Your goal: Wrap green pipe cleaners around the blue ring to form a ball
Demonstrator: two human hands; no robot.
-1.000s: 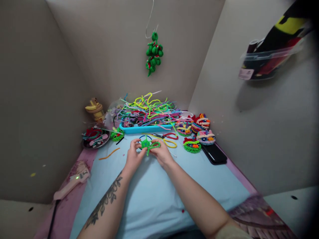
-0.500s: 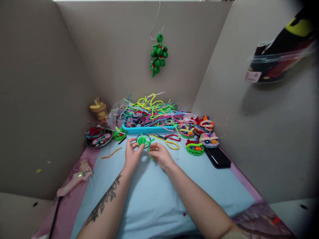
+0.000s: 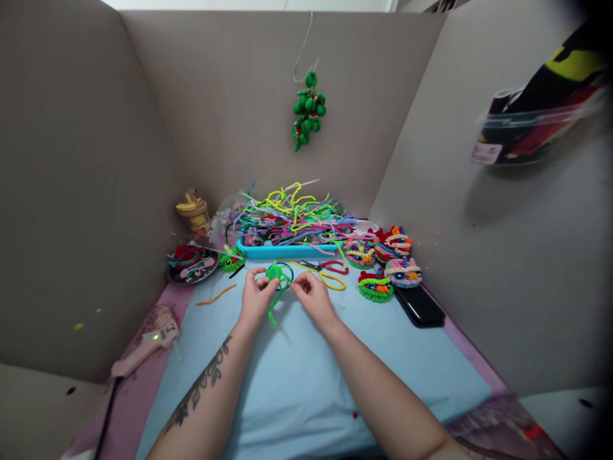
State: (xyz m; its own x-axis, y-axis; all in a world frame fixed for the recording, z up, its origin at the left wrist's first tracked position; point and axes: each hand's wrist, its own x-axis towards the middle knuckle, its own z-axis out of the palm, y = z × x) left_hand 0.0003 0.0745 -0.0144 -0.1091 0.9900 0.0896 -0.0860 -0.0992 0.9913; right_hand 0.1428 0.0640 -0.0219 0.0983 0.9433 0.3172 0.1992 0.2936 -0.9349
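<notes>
- Pinching one bright green, round, fuzzy piece between thumb and fingers, the left hand holds it over the pale blue cloth
- One right hand, thumb and fingertips pressed together on one thin, fuzzy green strand looping out from the round piece; a tail of it dangles between the two hands
- One thin dark blue ring, just beyond the fingers of the left hand and partly behind the green piece
- One red handle loop and one yellow handle loop, just beyond the right hand; whether one tool or two, I cannot tell
- At least four rounded, multicoloured fuzzy figures right of the right hand, near one glossy black slab
- One wavy orange fuzzy stem left of the left hand, with one green fuzzy ball with eyes beyond it
- One bright blue shallow tray beyond both hands, heaped with multicoloured fuzzy stems, too many to count
- One pale pink glue gun, well left of the left hand
</notes>
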